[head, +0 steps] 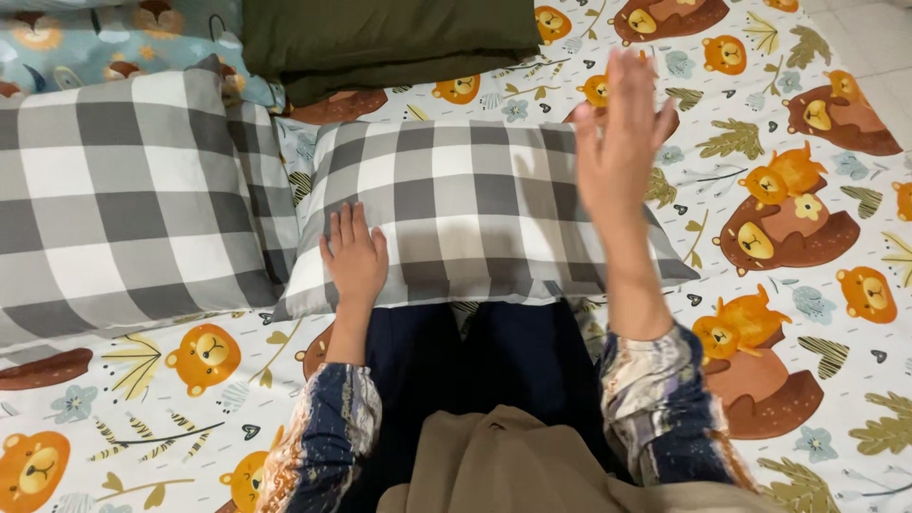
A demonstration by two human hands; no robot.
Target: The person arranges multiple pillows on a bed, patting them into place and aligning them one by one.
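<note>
Pillows in grey-and-white check lie on a bed sheet (788,85) printed with orange lions, bears and leaves. The nearer checked pillow (475,204) sits straight in front of the person, just beyond the knees, with its long axis running left to right across the view and its short sides pointing left and right. Its near long edge overlaps the dark trousers (494,351).

The left hand (354,255) rests flat on the pillow's near left corner, fingers stretched forward and released, gripping nothing. The right hand (619,142) is raised in the air above the pillow's right end, palm open, fingers spread and loose, holding nothing; it is slightly blurred.

A second, larger checked pillow (123,190) lies at the left, its right edge touching or just overlapping the nearer pillow's left end. A dark green folded cloth (389,38) lies beyond the far edge, close to it. A patterned blue pillow (114,43) sits in the far left corner.

To the right of the nearer pillow the sheet lies open, reaching to pale floor (879,38) at the far right.
</note>
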